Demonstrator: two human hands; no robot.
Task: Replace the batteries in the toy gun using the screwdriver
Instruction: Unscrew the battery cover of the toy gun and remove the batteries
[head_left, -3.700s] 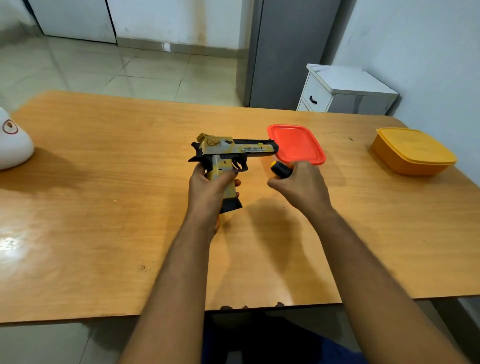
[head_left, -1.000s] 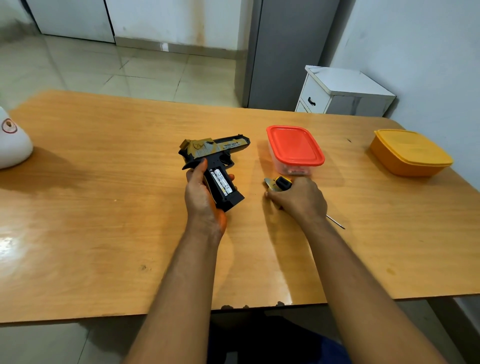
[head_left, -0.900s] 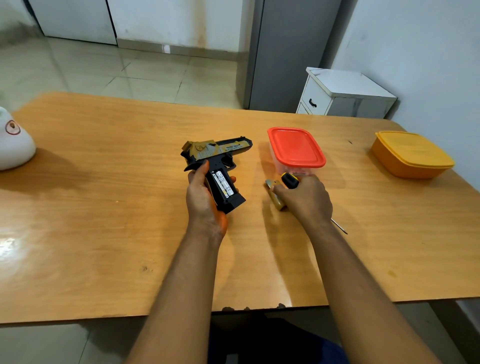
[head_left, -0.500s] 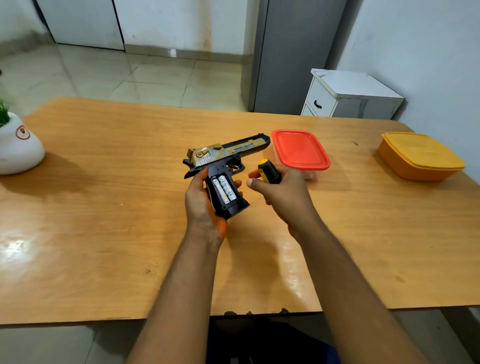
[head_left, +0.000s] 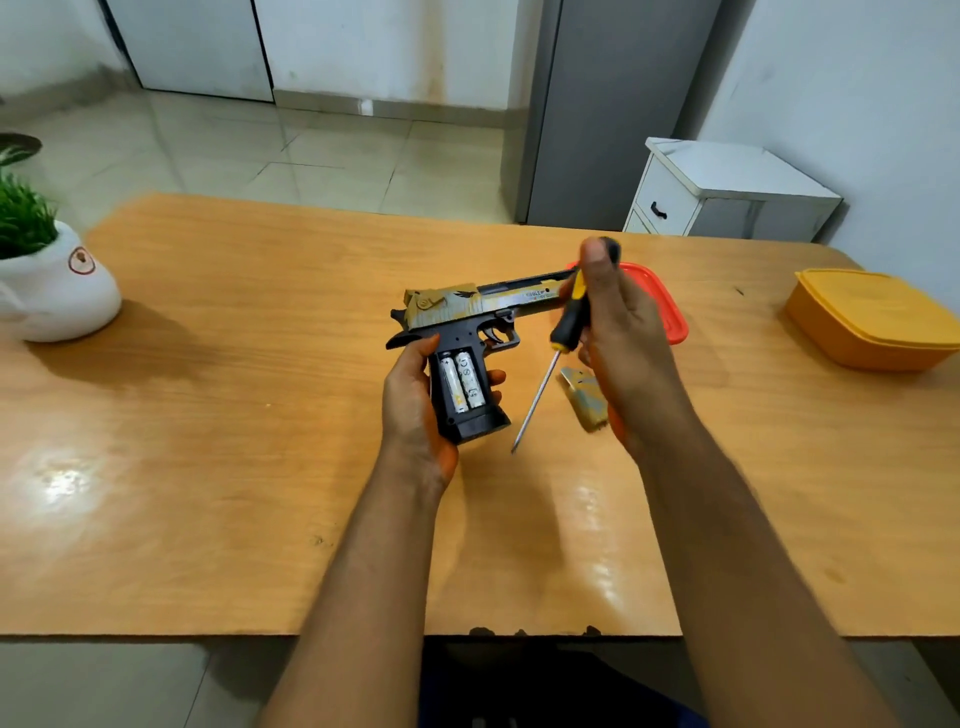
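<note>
Your left hand (head_left: 415, 400) grips the toy gun (head_left: 467, 332), your right hand (head_left: 618, 332) the screwdriver (head_left: 569, 325), above the glossy wooden table (head_left: 208, 467); tiled floor (head_left: 260, 150) upper left.

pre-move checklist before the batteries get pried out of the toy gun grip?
1. Compartment open: ok. The camouflage battery cover lies on the wooden table, off the grip.
2. Batteries exposed: ok. Two white cylindrical batteries sit side by side in the grip.
3. Gun steady: ok. The left hand grips the black and tan toy gun by its handle, compartment facing up.
4. Tool in hand: ok. The right hand holds the black and yellow screwdriver, shaft pointing down toward the table.
5. Tip at the batteries: not ok. It hangs beside the grip, apart from them.
6. Fresh batteries ready: cannot tell. None visible.
</note>
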